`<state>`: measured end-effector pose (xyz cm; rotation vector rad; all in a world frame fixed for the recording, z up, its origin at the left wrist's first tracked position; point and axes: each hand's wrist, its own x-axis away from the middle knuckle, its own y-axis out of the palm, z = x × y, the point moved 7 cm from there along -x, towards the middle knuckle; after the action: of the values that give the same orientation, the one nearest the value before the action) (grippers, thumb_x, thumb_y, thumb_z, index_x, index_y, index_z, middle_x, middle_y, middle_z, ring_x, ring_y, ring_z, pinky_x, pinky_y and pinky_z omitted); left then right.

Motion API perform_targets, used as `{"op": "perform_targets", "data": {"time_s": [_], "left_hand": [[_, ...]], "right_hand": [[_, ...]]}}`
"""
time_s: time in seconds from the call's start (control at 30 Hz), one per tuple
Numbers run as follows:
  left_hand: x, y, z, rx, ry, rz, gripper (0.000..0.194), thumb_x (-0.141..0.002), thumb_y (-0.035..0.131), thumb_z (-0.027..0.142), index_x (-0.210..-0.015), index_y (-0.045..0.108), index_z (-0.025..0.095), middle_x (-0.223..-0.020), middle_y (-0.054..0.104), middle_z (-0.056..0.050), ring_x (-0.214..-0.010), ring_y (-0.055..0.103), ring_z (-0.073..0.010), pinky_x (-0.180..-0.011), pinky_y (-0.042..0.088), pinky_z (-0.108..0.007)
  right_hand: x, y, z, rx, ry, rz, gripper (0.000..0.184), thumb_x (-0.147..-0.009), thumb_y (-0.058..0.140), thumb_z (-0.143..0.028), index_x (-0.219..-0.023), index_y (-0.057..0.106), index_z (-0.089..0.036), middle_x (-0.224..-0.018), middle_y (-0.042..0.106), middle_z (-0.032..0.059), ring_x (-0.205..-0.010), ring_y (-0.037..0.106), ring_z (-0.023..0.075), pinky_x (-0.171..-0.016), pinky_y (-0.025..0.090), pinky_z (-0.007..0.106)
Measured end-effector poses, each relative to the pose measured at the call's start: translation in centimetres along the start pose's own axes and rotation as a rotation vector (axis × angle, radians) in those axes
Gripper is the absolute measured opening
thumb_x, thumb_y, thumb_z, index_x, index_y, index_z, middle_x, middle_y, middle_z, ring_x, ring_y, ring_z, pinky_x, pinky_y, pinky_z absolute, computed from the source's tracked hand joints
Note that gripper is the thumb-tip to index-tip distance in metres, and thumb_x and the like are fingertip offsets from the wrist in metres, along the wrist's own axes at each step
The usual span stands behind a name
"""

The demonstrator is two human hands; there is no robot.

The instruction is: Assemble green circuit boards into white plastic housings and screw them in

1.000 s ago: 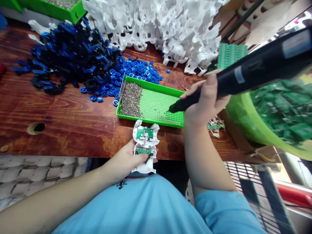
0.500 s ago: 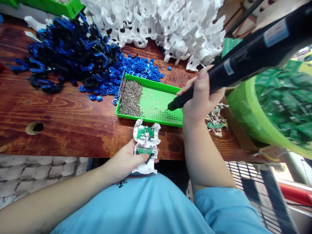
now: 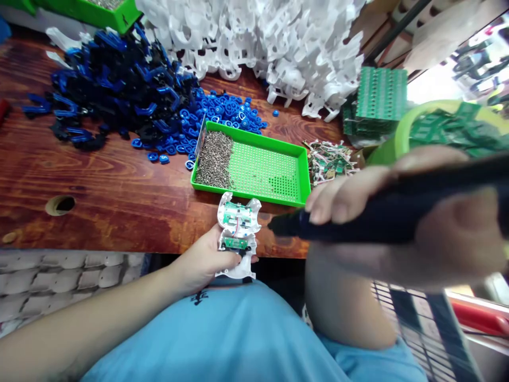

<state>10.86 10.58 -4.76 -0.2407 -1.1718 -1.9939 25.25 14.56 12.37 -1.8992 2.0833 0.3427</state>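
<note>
My left hand [image 3: 214, 258] is closed around a white plastic housing [image 3: 237, 268] at the table's front edge, its thumb lying over the lower part. Green circuit boards [image 3: 235, 243] and a red wire show inside the housing. My right hand [image 3: 358, 196] grips a black electric screwdriver [image 3: 382, 217], blurred by motion. The driver lies nearly level, its tip pointing left, a little to the right of the housing and apart from it. Whether a screw sits on the tip cannot be made out. Behind the housing stands a green perforated tray [image 3: 262, 159] with small screws [image 3: 214, 159] heaped at its left end.
Blue and black plastic parts [image 3: 115, 85] are piled at the left, beside small blue pieces [image 3: 222, 111]. White housings [image 3: 254, 37] form a heap at the back. Small wired boards [image 3: 332, 162], stacked green boards [image 3: 382, 93] and a yellow-green tub [image 3: 403, 132] are at the right.
My right hand has brought the screwdriver from over the tray toward me, down to the right of the housing, and tilted it closer to level. My left hand has barely moved.
</note>
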Motion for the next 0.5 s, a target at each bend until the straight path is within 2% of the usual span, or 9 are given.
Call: {"op": "perform_targets", "data": {"time_s": [0.07,0.1,0.13,0.23,0.3,0.43,0.5], "left_hand": [[-0.1,0.0,-0.1,-0.009,0.007,-0.001,0.047,-0.062,0.064,0.002,-0.105,0.054,0.018,-0.086,0.069,-0.002,-0.084,0.066,-0.0215,-0.075,0.049,-0.032],[-0.1,0.0,-0.1,-0.013,0.010,0.000,0.048,-0.062,0.064,0.002,-0.106,0.053,0.018,-0.086,0.069,-0.002,-0.086,0.066,-0.0223,-0.075,0.048,-0.031],[-0.1,0.0,-0.1,-0.016,0.013,-0.001,0.049,-0.061,0.064,0.002,-0.106,0.052,0.018,-0.086,0.069,-0.002,-0.088,0.065,-0.0232,-0.075,0.048,-0.031],[-0.1,0.1,0.1,-0.026,0.022,-0.003,0.049,-0.060,0.064,0.004,-0.106,0.052,0.017,-0.085,0.070,-0.002,-0.090,0.065,-0.0243,-0.076,0.047,-0.031],[-0.1,0.2,0.2,-0.031,0.033,-0.002,0.048,-0.060,0.065,0.004,-0.105,0.053,0.017,-0.083,0.069,-0.002,-0.088,0.065,-0.0239,-0.076,0.047,-0.031],[-0.1,0.2,0.3,-0.031,0.047,0.005,0.047,-0.059,0.065,0.004,-0.104,0.054,0.016,-0.084,0.068,-0.002,-0.081,0.064,-0.0218,-0.071,0.047,-0.029],[0.0,0.2,0.3,-0.028,0.063,0.010,0.047,-0.060,0.064,0.003,-0.104,0.055,0.016,-0.083,0.068,-0.002,-0.080,0.064,-0.0207,-0.070,0.046,-0.028]], "right_hand": [[1.9,1.4,-0.7,-0.065,0.042,-0.181,0.025,-0.080,0.057,-0.050,-0.086,0.057,-0.026,-0.058,0.060,-0.0006,-0.052,0.061,0.0200,-0.052,0.053,0.041],[2.6,1.8,-1.0,-0.115,0.016,-0.198,0.025,-0.081,0.057,-0.048,-0.089,0.058,-0.025,-0.060,0.061,0.0007,-0.054,0.062,0.0210,-0.052,0.053,0.042],[3.1,2.0,-1.1,-0.134,0.014,-0.171,0.023,-0.081,0.058,-0.046,-0.092,0.057,-0.025,-0.061,0.061,0.0006,-0.054,0.062,0.0207,-0.052,0.053,0.042],[4.0,2.1,-0.2,-0.107,0.042,0.049,0.016,-0.080,0.062,-0.037,-0.090,0.056,-0.026,-0.058,0.057,-0.0018,-0.048,0.057,0.0176,-0.048,0.050,0.038],[4.1,2.3,0.2,-0.099,0.024,0.120,0.014,-0.079,0.063,-0.033,-0.088,0.056,-0.025,-0.056,0.056,-0.0019,-0.046,0.055,0.0175,-0.046,0.048,0.037],[3.8,2.9,0.3,-0.180,-0.152,0.064,0.017,-0.076,0.060,-0.030,-0.091,0.055,-0.024,-0.054,0.057,-0.0021,-0.043,0.054,0.0170,-0.040,0.043,0.033],[3.8,2.8,0.6,-0.180,-0.164,0.054,0.015,-0.075,0.059,-0.028,-0.089,0.054,-0.023,-0.054,0.056,-0.0022,-0.042,0.053,0.0163,-0.040,0.043,0.033]]}}
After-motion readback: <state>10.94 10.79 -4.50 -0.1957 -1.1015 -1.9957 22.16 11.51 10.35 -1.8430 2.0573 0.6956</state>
